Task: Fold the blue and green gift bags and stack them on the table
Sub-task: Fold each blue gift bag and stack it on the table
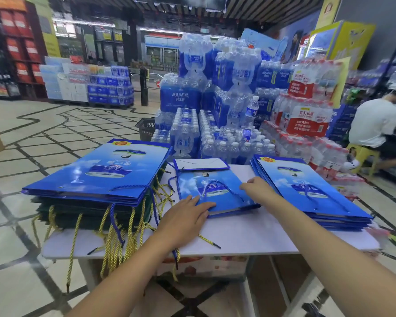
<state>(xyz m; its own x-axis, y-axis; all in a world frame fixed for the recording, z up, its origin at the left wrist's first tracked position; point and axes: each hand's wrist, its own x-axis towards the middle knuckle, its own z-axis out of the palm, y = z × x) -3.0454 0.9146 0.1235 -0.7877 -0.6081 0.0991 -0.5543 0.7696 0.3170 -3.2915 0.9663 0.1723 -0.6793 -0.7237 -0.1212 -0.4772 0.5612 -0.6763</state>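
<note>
Blue gift bag [215, 177] lies flat on the table [249, 234] between a left stack [101, 170] and a right stack [306, 191] — light glossy card, likely slippery, stiff at its creases. Left hand [188, 216] presses flat on its near corner, and right hand [258, 187] lies straight-fingered at its right edge. Neither grips — better to take the edges than the cord handle [229, 187].

A flat blue paper gift bag [192, 183] lay mid-frame on the white table [238, 236], between a tall bag stack [96, 175] at frame left and a lower bag stack [311, 191] at frame right.

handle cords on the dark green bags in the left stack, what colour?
Yellow-gold twisted cords, hanging over the table edge. Head view.
</note>
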